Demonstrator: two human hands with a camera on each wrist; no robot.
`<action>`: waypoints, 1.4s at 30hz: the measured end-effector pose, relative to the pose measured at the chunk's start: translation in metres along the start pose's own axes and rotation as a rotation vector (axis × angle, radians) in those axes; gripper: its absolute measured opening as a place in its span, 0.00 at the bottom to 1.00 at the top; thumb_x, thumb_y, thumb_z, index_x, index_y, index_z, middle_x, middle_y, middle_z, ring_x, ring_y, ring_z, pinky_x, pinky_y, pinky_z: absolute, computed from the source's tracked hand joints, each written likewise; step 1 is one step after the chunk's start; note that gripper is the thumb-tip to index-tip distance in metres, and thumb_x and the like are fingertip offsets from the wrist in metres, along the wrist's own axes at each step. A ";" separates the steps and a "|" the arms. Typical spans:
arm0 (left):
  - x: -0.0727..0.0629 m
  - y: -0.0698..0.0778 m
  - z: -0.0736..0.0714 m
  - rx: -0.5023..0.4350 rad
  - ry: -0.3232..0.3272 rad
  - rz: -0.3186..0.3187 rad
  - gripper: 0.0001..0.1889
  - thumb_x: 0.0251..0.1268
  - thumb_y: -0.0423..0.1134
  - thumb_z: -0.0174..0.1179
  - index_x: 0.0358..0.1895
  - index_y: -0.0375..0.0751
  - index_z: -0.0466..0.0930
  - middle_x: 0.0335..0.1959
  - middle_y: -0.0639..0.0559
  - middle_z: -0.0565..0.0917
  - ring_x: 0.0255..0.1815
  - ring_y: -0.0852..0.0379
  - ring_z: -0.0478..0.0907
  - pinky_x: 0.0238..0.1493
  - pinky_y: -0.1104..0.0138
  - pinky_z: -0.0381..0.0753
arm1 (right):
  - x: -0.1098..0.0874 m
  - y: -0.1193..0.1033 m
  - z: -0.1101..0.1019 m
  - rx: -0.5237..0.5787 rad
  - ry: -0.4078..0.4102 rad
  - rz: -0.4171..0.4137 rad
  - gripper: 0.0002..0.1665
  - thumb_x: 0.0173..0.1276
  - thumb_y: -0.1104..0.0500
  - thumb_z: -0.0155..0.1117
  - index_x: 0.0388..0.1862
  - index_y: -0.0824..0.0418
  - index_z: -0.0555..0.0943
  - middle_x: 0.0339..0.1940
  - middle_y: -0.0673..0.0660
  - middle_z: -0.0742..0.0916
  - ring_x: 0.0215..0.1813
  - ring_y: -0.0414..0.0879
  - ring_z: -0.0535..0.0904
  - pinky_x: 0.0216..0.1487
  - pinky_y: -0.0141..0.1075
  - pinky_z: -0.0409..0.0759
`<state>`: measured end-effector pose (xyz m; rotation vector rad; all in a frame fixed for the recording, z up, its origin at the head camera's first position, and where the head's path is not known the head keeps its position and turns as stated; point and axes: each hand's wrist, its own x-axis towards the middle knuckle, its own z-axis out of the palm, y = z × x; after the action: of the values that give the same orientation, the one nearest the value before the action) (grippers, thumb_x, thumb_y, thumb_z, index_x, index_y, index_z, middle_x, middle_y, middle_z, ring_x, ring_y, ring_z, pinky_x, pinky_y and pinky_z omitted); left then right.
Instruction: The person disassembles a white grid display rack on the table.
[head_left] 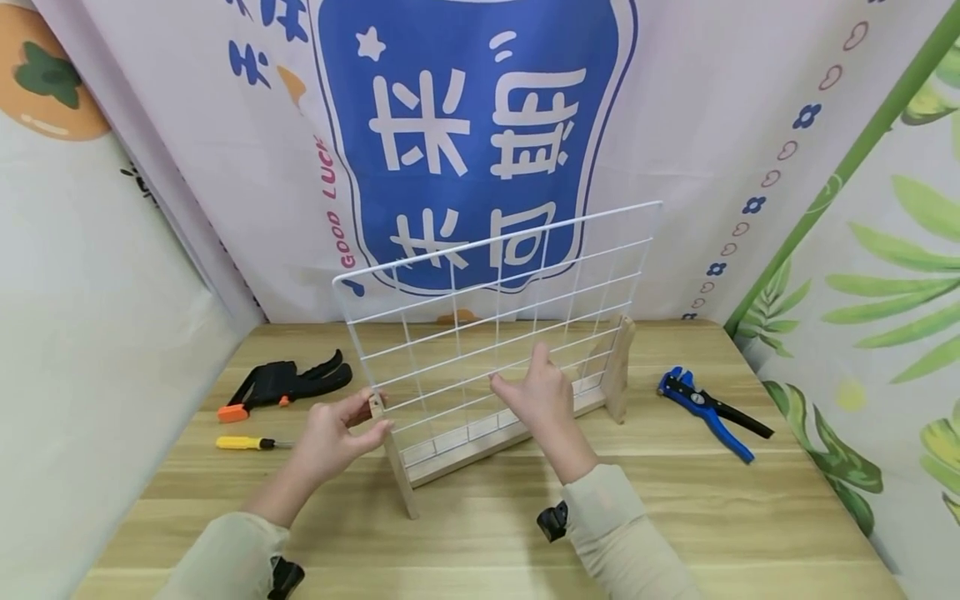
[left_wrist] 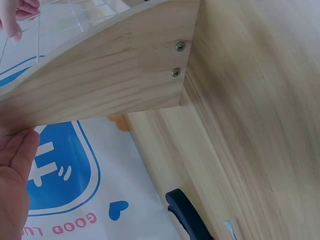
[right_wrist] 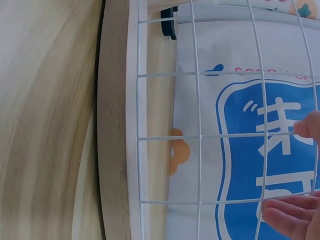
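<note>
A white wire grid [head_left: 498,242] stands upright in a wooden frame, its lower edge along a wooden bar [head_left: 472,451] between two side panels. My left hand [head_left: 330,437] holds the upper end of the left side panel [head_left: 401,475], thumb on the near side and fingers behind. Two screw heads [left_wrist: 180,46] show in that panel's outer face in the left wrist view. Over the grid's middle is my right hand [head_left: 543,396], thumb and index finger stretched apart. Its thumb and fingertips [right_wrist: 280,212] touch separate wires in the right wrist view. The right side panel [head_left: 618,367] stands apart from both hands.
Left of the frame, a black clamp with orange tips [head_left: 285,382] lies behind a yellow-handled screwdriver [head_left: 243,442]. Blue and black wire-stripping pliers [head_left: 708,408] lie to the right. A printed curtain [head_left: 675,125] hangs behind the wooden table [head_left: 480,550].
</note>
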<state>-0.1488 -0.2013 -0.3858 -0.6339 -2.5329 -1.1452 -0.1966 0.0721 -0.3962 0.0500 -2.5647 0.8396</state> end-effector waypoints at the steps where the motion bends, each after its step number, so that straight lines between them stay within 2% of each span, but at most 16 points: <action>1: 0.000 0.000 -0.001 0.004 0.002 0.008 0.13 0.51 0.28 0.66 0.43 0.36 0.81 0.37 0.40 0.86 0.40 0.42 0.83 0.39 0.59 0.83 | 0.001 0.000 0.000 0.003 -0.004 0.002 0.32 0.48 0.43 0.70 0.32 0.61 0.61 0.10 0.47 0.63 0.11 0.42 0.59 0.08 0.27 0.56; 10: 0.001 0.000 -0.006 0.018 -0.035 -0.024 0.15 0.52 0.29 0.66 0.46 0.32 0.80 0.38 0.39 0.85 0.41 0.43 0.83 0.39 0.61 0.84 | 0.004 -0.001 -0.002 -0.008 -0.007 0.006 0.34 0.46 0.42 0.70 0.36 0.63 0.63 0.09 0.48 0.65 0.11 0.44 0.62 0.08 0.30 0.58; 15: 0.002 0.001 -0.007 0.024 -0.062 -0.022 0.16 0.54 0.30 0.65 0.47 0.30 0.79 0.39 0.39 0.85 0.41 0.43 0.83 0.39 0.61 0.84 | 0.006 -0.003 -0.006 -0.035 -0.005 0.008 0.34 0.44 0.42 0.71 0.35 0.63 0.64 0.08 0.50 0.66 0.12 0.45 0.63 0.08 0.32 0.58; 24: 0.003 0.000 -0.008 0.027 -0.072 -0.001 0.14 0.53 0.30 0.66 0.45 0.31 0.80 0.41 0.39 0.84 0.41 0.43 0.83 0.40 0.61 0.84 | 0.011 -0.010 -0.013 -0.031 -0.082 0.073 0.36 0.40 0.42 0.72 0.36 0.64 0.65 0.11 0.52 0.68 0.15 0.46 0.65 0.10 0.32 0.62; 31: 0.005 0.000 -0.010 0.043 -0.055 0.036 0.14 0.52 0.30 0.67 0.43 0.28 0.81 0.41 0.36 0.84 0.41 0.43 0.83 0.39 0.61 0.84 | 0.018 -0.020 -0.020 -0.008 0.036 -0.014 0.35 0.38 0.47 0.71 0.36 0.65 0.64 0.10 0.52 0.67 0.13 0.47 0.63 0.08 0.33 0.60; 33: 0.005 0.000 -0.011 0.050 -0.055 0.030 0.15 0.51 0.30 0.67 0.43 0.28 0.80 0.41 0.36 0.84 0.41 0.42 0.83 0.39 0.61 0.84 | 0.020 -0.022 -0.022 -0.006 0.041 -0.023 0.34 0.39 0.47 0.71 0.35 0.65 0.64 0.10 0.52 0.67 0.13 0.46 0.63 0.08 0.33 0.60; 38: 0.004 0.000 -0.012 0.052 -0.092 -0.011 0.15 0.54 0.31 0.66 0.45 0.30 0.80 0.43 0.36 0.83 0.42 0.42 0.82 0.40 0.61 0.84 | 0.019 -0.025 -0.025 -0.006 -0.026 0.041 0.35 0.39 0.45 0.70 0.37 0.64 0.64 0.11 0.52 0.68 0.14 0.46 0.64 0.08 0.32 0.61; 42: 0.004 0.001 -0.012 0.039 -0.106 -0.006 0.14 0.55 0.32 0.65 0.45 0.30 0.80 0.43 0.36 0.83 0.43 0.41 0.82 0.41 0.61 0.83 | 0.017 -0.025 -0.027 -0.006 -0.024 0.068 0.35 0.39 0.45 0.71 0.37 0.64 0.64 0.11 0.53 0.68 0.14 0.47 0.65 0.09 0.33 0.62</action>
<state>-0.1505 -0.2085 -0.3761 -0.6943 -2.6403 -1.0887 -0.1975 0.0688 -0.3556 -0.0286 -2.6042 0.8613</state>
